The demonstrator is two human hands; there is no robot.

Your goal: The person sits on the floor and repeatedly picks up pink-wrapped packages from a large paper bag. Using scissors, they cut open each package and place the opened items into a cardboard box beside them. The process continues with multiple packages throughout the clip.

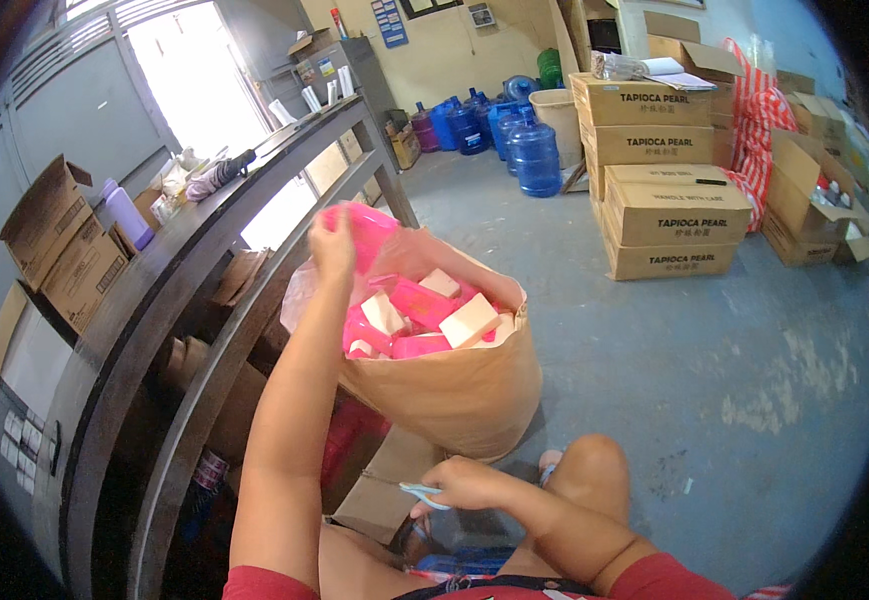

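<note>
My left hand [330, 246] pinches a bright pink plastic bag [366, 234] over the far left rim of a large brown paper sack [454, 395]. The sack stands open on the floor in front of me. Inside lie pink plastic packs [422, 300] and several cream rectangular blocks [469, 321]. Lower down, close to my knees, my right hand [464, 484] is closed around scissors [422, 494] with light blue handles; their blades are hidden. Beneath that hand is a flattened cardboard piece [386, 490].
A long dark bench [179, 245] runs along my left, carrying cardboard boxes [79, 265] and a purple bottle [126, 214]. Stacked cartons [669, 220] stand at the far right. Blue water jugs [533, 160] and a beige bin [556, 120] are at the back.
</note>
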